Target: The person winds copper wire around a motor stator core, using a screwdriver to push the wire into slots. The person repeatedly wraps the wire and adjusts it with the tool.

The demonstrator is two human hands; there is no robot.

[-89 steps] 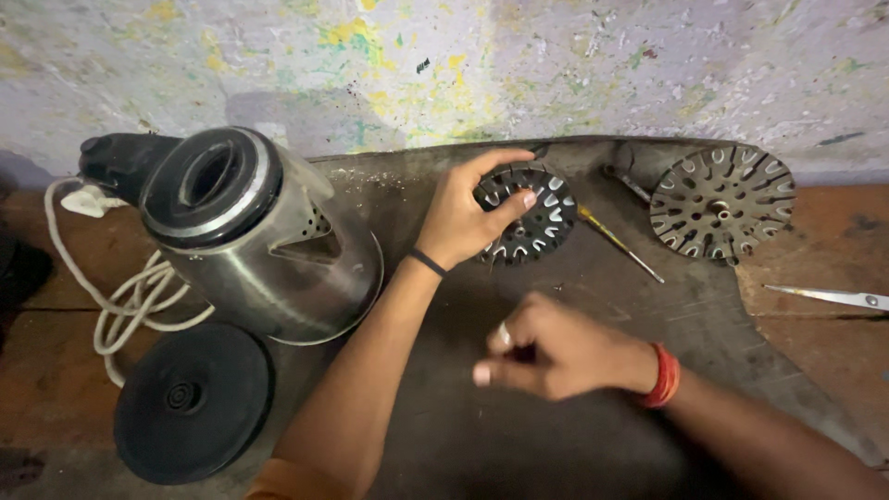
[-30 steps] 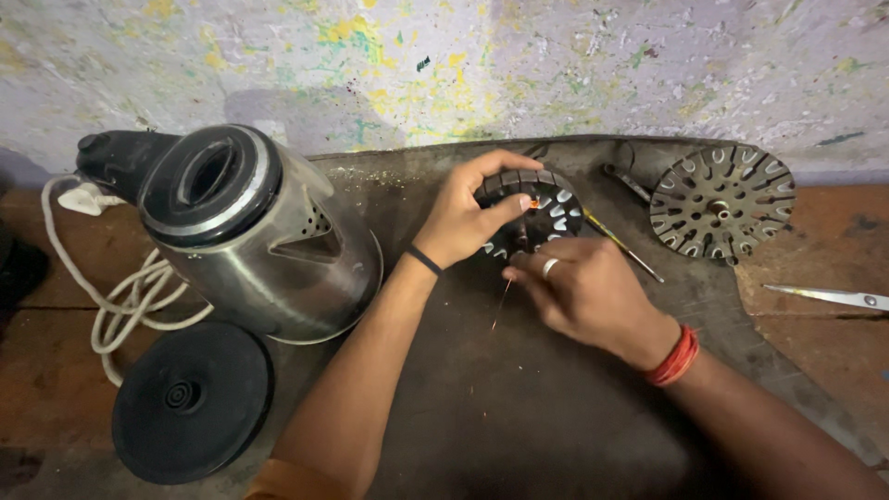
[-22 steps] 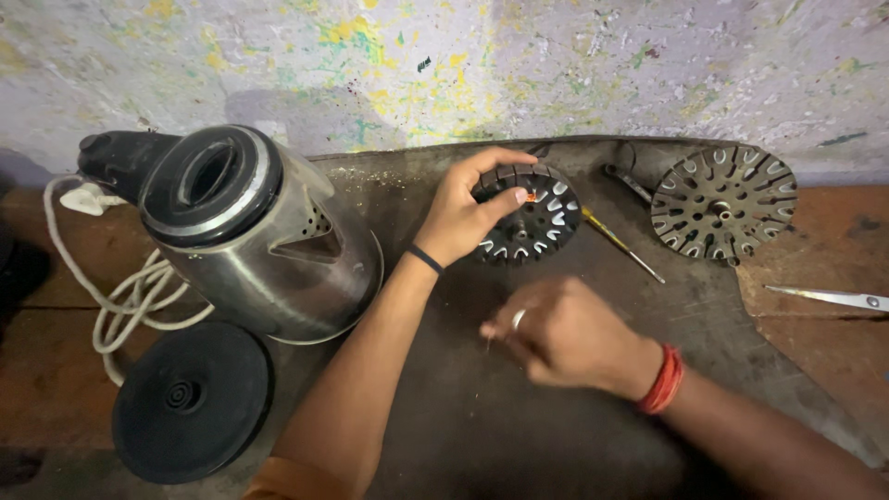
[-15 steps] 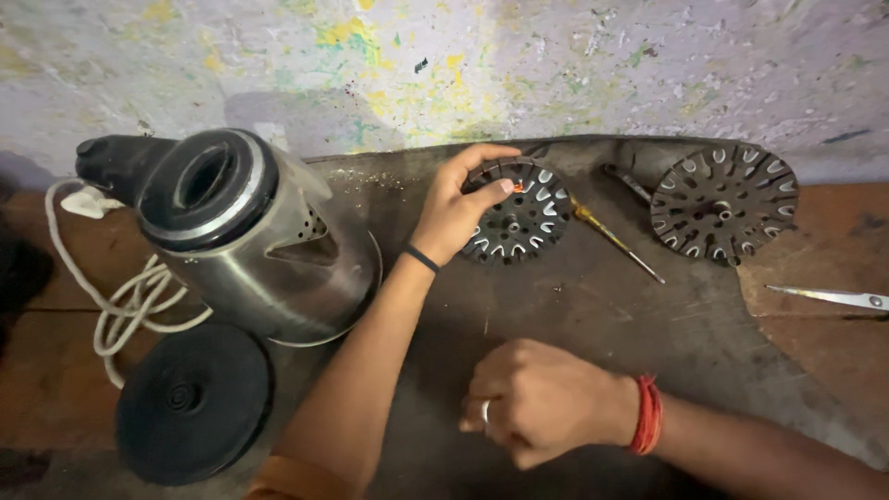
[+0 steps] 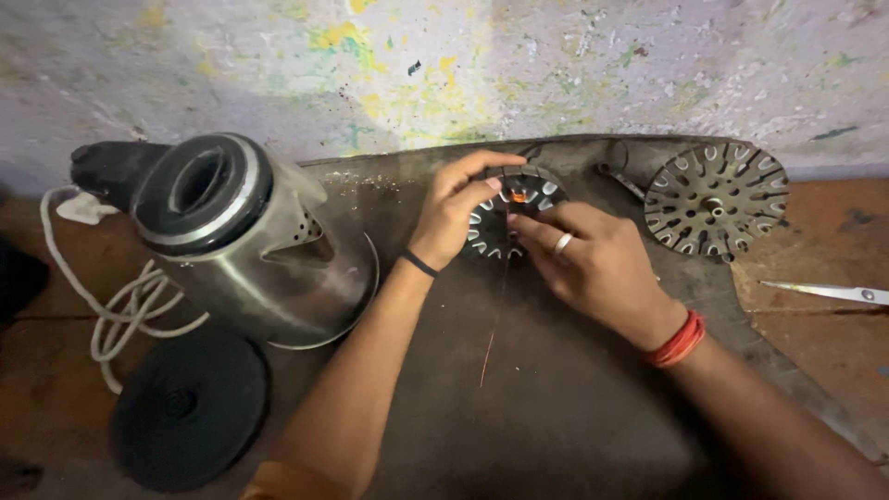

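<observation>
My left hand (image 5: 456, 206) grips the left rim of a round slotted metal stator core (image 5: 519, 215) lying on a dark worn mat (image 5: 556, 407). My right hand (image 5: 593, 264), with a ring and red threads at the wrist, rests against the core's lower right side, fingertips pinching a thin copper wire (image 5: 495, 315) that trails down across the mat. A spot of orange winding shows near the core's top.
A second slotted metal disc (image 5: 715, 197) lies at the right. A steel electric kettle (image 5: 236, 243) lies tilted at left with its white cord (image 5: 120, 310) and round black base (image 5: 188, 407). Scissors (image 5: 824, 293) lie at the far right. A paint-stained wall stands behind.
My right hand, which had pulled down toward me half a second ago, has come back up to the core with the wire. The left hand has stayed on the core.
</observation>
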